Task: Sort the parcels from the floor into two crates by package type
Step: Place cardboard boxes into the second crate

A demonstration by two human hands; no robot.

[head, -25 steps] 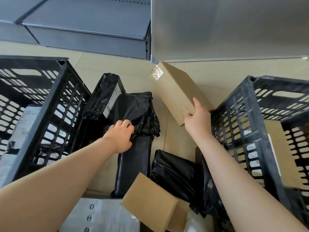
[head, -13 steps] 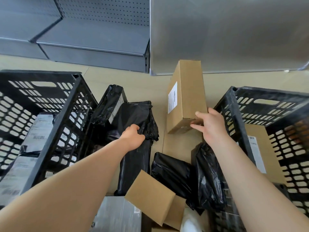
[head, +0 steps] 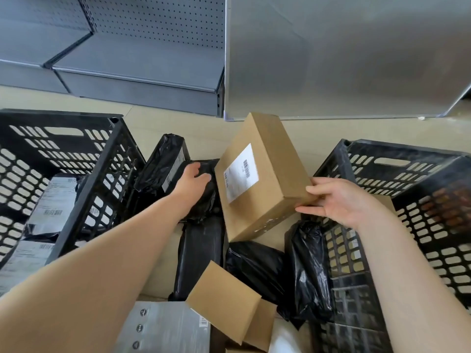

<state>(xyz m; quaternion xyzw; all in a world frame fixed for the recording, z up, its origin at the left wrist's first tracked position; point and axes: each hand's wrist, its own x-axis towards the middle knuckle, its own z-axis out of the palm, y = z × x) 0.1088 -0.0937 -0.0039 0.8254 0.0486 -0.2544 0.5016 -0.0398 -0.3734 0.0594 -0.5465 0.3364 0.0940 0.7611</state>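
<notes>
- Left black slotted plastic crate and right black slotted plastic crate flank a strip of beige tiled floor; the strip between them is crowded with parcels.
- Bare floor shows only beyond the parcels, up to the grey metal shelving base and the grey metal panel.
- Right hand holds the brown rectangular cardboard box off the floor, tilted, its near corner just beside the right crate's inner rim.
- Right fingers spread, thumb on top, fingertips under the box's near corner, pinching it.
- Box: plain kraft card, white shipping label with barcode on its broad face, scuffs along the lower edge.
- Left hand rests on the black plastic mailer bag beside the left crate; fingers curled onto it, whether it's actually gripped I cannot tell.
- More black bags and a smaller brown cardboard box lie nearer the person.
- Left crate holds grey labelled poly mailers; right crate shows a cardboard face, mostly hidden.
</notes>
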